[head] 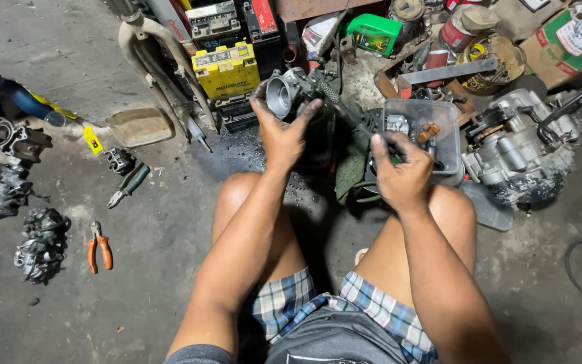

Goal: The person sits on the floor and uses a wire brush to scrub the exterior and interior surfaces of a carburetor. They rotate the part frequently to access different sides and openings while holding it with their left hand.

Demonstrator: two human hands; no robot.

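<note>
The person's bare knees frame a narrow strip of stained concrete floor [170,243]. Just above the knees, the left hand [284,135] is wrapped around a greasy grey carburettor [289,91], fingers curled over its body, its round open throat facing up and left. The metal is dull, oily and dark-streaked. Right of the carburettor, the right hand [402,172] is pinched on something small and dark that cannot be made out, held over the near rim of a clear plastic tub [439,111] of small parts.

Left of the carburettor and nearer, orange-handled pliers [100,246] and green-handled pliers [129,185] lie on open floor, the roomiest stretch. Right of it an engine block [516,152] crowds the tub. Just beyond and left of the carburettor stands a yellow battery [227,71], with cans and boxes packed close behind.
</note>
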